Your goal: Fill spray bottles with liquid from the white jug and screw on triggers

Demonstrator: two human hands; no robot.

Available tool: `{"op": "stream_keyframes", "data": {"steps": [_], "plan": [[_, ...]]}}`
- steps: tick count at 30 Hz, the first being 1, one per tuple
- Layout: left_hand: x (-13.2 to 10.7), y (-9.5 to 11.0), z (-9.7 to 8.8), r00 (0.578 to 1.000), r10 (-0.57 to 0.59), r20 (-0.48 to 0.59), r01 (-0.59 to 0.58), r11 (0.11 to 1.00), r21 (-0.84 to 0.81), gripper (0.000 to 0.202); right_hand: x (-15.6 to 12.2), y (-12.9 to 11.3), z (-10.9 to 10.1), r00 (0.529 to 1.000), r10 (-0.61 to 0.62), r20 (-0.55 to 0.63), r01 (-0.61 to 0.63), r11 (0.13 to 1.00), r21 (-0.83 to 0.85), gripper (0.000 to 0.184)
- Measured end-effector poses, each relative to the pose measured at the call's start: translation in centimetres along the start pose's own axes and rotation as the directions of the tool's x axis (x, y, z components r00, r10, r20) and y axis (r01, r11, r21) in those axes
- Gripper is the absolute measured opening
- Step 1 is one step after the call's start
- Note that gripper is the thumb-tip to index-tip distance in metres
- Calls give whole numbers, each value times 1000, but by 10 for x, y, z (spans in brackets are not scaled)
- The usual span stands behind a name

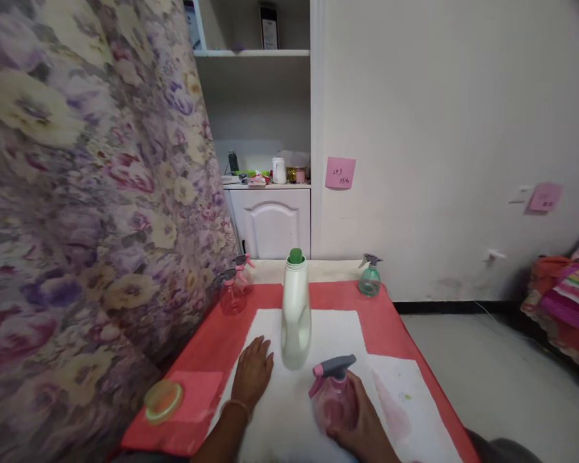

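Observation:
My right hand (pixel 367 421) is wrapped round a pink spray bottle (pixel 335 395) with a grey and pink trigger head, standing on the white cloth (pixel 332 334). My left hand (pixel 252 379) lies flat on the cloth with its fingers stretched out, just left of a tall white bottle with a green cap (pixel 296 312) that stands upright in the middle. The hand does not touch that bottle.
The table has a red cover (pixel 395 315). A pink spray bottle (pixel 234 289) stands at the back left, a green spray bottle (pixel 369 275) at the back right. A round green and orange lid (pixel 163 400) lies front left. Floral fabric (pixel 87 193) hangs along the left.

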State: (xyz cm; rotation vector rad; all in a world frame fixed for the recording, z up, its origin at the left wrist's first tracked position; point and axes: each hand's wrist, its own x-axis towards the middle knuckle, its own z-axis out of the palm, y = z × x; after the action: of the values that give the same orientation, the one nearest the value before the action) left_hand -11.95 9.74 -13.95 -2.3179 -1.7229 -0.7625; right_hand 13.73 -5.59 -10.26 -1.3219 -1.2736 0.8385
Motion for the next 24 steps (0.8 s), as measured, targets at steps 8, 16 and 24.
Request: {"op": "stream_keyframes", "data": {"steps": [8,16,24], "plan": [[-2,-10,-2,997,-49,-51,43,991,-127,38,5,20,1,996,30,87,-35,998,53,90],[-46,61,-67,980,-157,119,197,787,-585,39,7,34,12,999,8,33,-11,995,99,86],[-43,117,-94,963,16,269,238,416,-878,54,13,37,10,993,-77,89,63,986,156,91]]}}
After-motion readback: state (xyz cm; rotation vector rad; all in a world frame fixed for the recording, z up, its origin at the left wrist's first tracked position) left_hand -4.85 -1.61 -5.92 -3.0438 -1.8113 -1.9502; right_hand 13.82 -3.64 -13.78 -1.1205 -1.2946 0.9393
